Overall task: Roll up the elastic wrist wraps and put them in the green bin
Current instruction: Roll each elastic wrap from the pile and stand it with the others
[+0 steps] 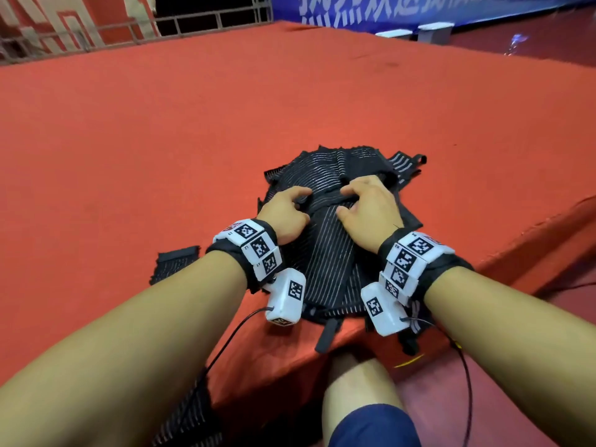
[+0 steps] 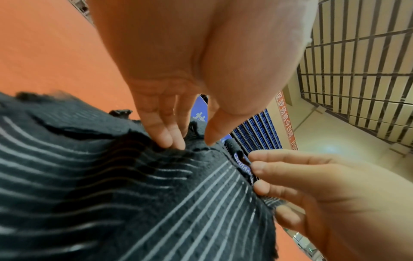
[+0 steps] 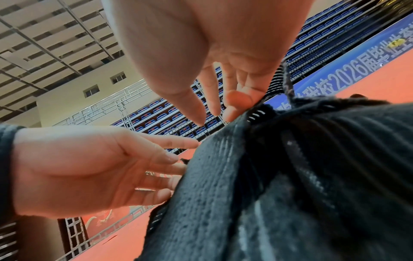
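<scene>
Pinching top wrist wrap (image 1: 325,240) at pile's 12 o'clock with left hand (image 1: 287,214) and right hand (image 1: 371,211); handling as light, soft, stretchy, snag-prone knit, best gripped along end edge.

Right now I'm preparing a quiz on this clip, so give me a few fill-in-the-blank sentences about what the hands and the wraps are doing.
1. Both hands, the left hand and the right hand, work on a pile of ____ striped wrist wraps.
2. The pile lies on a ____ carpeted platform.
3. A separate wrap lies on the side of the person's ____ arm.
4. The green bin is ____ in any view.

Missing words: black; red; left; not visible
</scene>
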A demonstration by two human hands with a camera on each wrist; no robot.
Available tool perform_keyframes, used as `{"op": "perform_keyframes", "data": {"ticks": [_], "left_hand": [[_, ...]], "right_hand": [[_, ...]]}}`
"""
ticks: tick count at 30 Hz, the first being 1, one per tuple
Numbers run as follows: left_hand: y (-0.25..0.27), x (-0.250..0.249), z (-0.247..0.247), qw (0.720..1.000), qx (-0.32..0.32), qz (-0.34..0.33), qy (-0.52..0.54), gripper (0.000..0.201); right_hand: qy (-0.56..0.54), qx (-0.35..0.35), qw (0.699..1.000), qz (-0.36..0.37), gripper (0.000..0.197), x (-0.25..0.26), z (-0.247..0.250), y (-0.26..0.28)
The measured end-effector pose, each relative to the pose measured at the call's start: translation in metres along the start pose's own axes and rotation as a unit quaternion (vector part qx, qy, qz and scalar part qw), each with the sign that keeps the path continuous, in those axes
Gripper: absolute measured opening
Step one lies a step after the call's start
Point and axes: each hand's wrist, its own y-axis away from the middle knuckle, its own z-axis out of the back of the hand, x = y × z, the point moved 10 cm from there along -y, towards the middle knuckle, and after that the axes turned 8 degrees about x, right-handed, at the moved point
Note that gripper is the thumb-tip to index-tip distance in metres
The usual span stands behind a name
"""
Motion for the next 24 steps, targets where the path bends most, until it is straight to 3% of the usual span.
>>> {"op": "perform_keyframes", "data": {"ticks": [7, 13, 16, 21, 24], "left_hand": [[0.006, -0.007, 0.017, 0.994, -0.102, -0.004, -0.025, 0.045], [0.027, -0.018, 0.049, 0.972, -0.224, -0.054, 0.039, 0.017], [0.039, -0.016, 0.068, 0.955, -0.281, -0.064, 0.072, 0.017], [0.058, -0.013, 0.088, 0.936, -0.325, -0.093, 0.102, 0.017], [0.067, -0.016, 0.096, 0.928, -0.33, -0.119, 0.124, 0.014]], "right_hand": [[0.03, 0.003, 0.999, -0.015, 0.041, -0.006, 0.006, -0.002], [0.039, 0.04, 0.998, -0.023, 0.049, 0.008, -0.004, -0.005], [0.056, 0.06, 0.996, -0.035, 0.052, 0.011, -0.009, -0.007], [0.047, 0.052, 0.997, -0.02, 0.055, 0.023, -0.008, -0.004], [0.024, 0.029, 0.999, 0.032, 0.056, 0.048, -0.007, 0.002]]}}
